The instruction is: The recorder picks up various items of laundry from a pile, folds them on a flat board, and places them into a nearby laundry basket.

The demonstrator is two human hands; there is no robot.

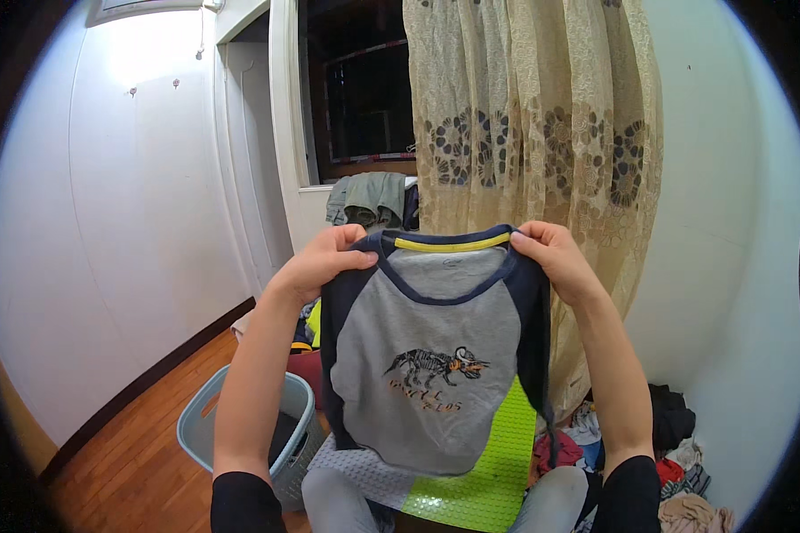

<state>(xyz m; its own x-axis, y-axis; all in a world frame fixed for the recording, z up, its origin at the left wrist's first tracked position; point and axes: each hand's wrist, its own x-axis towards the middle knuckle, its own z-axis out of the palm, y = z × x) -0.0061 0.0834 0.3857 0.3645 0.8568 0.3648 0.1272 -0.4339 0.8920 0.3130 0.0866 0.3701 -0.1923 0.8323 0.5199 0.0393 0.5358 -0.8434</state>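
A small grey raglan shirt [436, 338] with dark navy sleeves and a dinosaur skeleton print hangs upright in front of me. My left hand [331, 258] pinches it at the left shoulder beside the collar, thumb toward me. At the other shoulder, my right hand [549, 253] grips the fabric the same way. The neckline is stretched between the two hands, with a yellow strip along the inside of the back collar. Both sleeves dangle at the sides. The shirt's lower hem hangs just over a grey and lime green bumpy surface [471, 497] between my knees.
To the left a light blue plastic laundry basket [304, 400] stands on the wooden floor, dark cloth inside. Heaped clothes [676, 435] lie on the right by the wall. Folded garments [373, 197] rest below the window, beside a beige patterned curtain [542, 89].
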